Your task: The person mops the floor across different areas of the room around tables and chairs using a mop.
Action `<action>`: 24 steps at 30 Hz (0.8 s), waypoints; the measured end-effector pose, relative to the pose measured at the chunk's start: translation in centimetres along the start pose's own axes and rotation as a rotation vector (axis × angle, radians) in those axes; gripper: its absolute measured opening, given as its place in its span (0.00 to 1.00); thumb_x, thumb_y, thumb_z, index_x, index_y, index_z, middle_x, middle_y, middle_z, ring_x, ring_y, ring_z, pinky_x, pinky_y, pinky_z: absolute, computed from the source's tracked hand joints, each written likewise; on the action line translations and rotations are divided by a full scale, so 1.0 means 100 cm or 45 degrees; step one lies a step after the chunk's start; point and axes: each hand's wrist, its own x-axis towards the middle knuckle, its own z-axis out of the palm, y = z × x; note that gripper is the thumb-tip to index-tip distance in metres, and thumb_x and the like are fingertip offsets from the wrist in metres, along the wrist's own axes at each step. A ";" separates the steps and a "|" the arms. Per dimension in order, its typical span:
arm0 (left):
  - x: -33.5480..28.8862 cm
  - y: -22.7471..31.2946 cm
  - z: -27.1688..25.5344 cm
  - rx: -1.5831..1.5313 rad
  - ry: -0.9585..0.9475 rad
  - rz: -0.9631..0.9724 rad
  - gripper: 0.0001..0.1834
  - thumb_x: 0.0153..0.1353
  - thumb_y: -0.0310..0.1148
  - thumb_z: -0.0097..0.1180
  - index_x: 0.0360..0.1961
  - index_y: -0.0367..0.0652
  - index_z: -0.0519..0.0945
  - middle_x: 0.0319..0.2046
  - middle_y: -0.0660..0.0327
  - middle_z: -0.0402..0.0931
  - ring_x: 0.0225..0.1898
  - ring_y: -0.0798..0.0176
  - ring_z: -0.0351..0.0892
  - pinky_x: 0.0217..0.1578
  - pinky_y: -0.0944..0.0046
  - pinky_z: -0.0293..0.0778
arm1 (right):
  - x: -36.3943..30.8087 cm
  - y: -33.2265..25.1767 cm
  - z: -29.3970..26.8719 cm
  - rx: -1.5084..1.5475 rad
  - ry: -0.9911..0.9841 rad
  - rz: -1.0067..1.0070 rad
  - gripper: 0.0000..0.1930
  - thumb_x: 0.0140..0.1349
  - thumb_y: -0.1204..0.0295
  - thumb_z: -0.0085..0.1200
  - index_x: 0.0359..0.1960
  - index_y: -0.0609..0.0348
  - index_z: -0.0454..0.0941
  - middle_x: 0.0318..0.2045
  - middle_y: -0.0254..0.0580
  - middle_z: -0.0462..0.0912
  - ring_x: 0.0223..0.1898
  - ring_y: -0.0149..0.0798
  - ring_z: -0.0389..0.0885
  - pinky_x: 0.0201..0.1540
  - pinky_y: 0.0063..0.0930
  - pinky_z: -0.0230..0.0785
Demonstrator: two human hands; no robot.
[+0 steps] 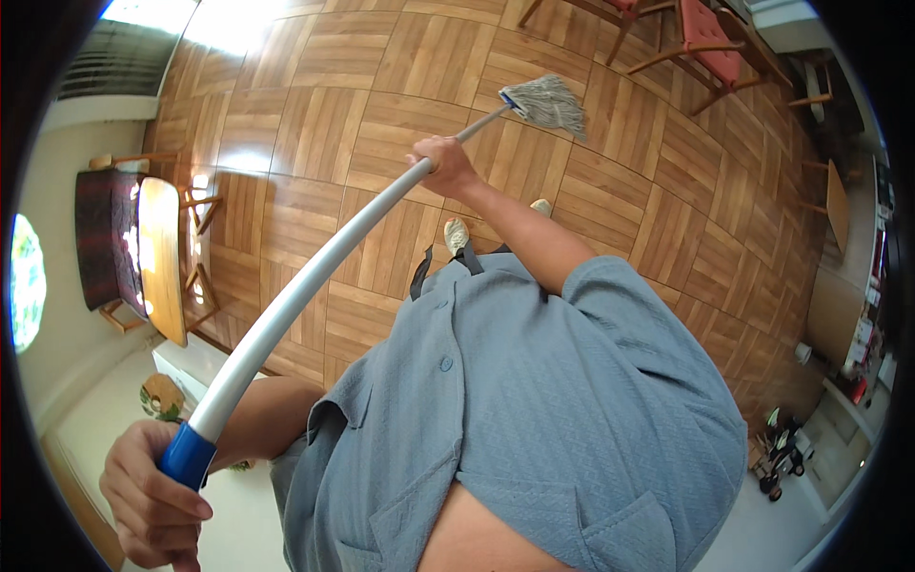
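Observation:
A mop with a long silver handle (pixel 307 283) slants across the view from lower left to upper right. Its grey string head (pixel 550 103) lies on the wood-patterned floor ahead of my feet, to the right of the middle. Low at the left, my left hand (pixel 148 496) is closed around the blue grip (pixel 188 456) at the handle's upper end. Farther down the shaft, my right hand (pixel 444 164) wraps around it, with the right arm stretched forward.
A light wooden table (pixel 164 262) and a dark bench (pixel 103 234) stand at the left. Wooden chairs with red cushions (pixel 708 38) are at the far right. A small wooden table (pixel 837 205) and cluttered shelves (pixel 863 334) line the right side.

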 end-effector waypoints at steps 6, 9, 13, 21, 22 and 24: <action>-0.019 0.071 0.020 0.363 0.027 -0.019 0.18 0.52 0.42 0.64 0.16 0.54 0.67 0.11 0.79 0.71 0.14 0.83 0.71 0.25 0.83 0.70 | 0.010 -0.049 0.068 0.167 -0.294 -0.208 0.11 0.51 0.68 0.54 0.15 0.57 0.70 0.19 0.46 0.76 0.28 0.52 0.76 0.32 0.43 0.68; -0.012 0.076 0.044 0.467 -0.083 -0.172 0.18 0.69 0.44 0.39 0.24 0.48 0.59 0.18 0.68 0.60 0.20 0.70 0.62 0.28 0.68 0.70 | 0.008 -0.068 0.073 0.174 -0.467 -0.213 0.08 0.50 0.68 0.53 0.17 0.56 0.73 0.20 0.46 0.77 0.30 0.52 0.78 0.34 0.42 0.69; -0.012 0.092 0.065 0.491 0.082 -0.237 0.17 0.69 0.45 0.39 0.26 0.47 0.59 0.19 0.66 0.63 0.23 0.68 0.65 0.30 0.64 0.72 | -0.016 -0.069 0.072 0.240 -0.558 -0.230 0.14 0.51 0.68 0.58 0.15 0.58 0.68 0.19 0.48 0.75 0.27 0.53 0.76 0.30 0.44 0.66; -0.021 0.065 0.104 0.239 0.121 -0.142 0.17 0.67 0.46 0.44 0.26 0.49 0.60 0.18 0.69 0.62 0.21 0.70 0.63 0.28 0.67 0.69 | -0.081 -0.044 -0.017 0.061 -0.528 -0.051 0.03 0.43 0.71 0.51 0.18 0.52 0.77 0.21 0.48 0.79 0.29 0.55 0.79 0.34 0.44 0.72; -0.018 0.057 0.111 0.201 0.103 -0.145 0.17 0.67 0.46 0.44 0.26 0.49 0.60 0.18 0.69 0.62 0.21 0.70 0.63 0.28 0.67 0.69 | -0.088 -0.035 -0.031 0.061 -0.474 -0.052 0.03 0.44 0.71 0.51 0.17 0.53 0.76 0.21 0.48 0.79 0.28 0.55 0.79 0.33 0.44 0.71; -0.014 0.039 0.129 0.123 0.063 -0.138 0.17 0.66 0.46 0.46 0.25 0.49 0.61 0.18 0.70 0.63 0.21 0.71 0.63 0.28 0.68 0.68 | -0.104 -0.018 -0.059 0.042 -0.392 -0.038 0.04 0.44 0.70 0.51 0.16 0.53 0.75 0.20 0.47 0.79 0.28 0.55 0.79 0.32 0.45 0.71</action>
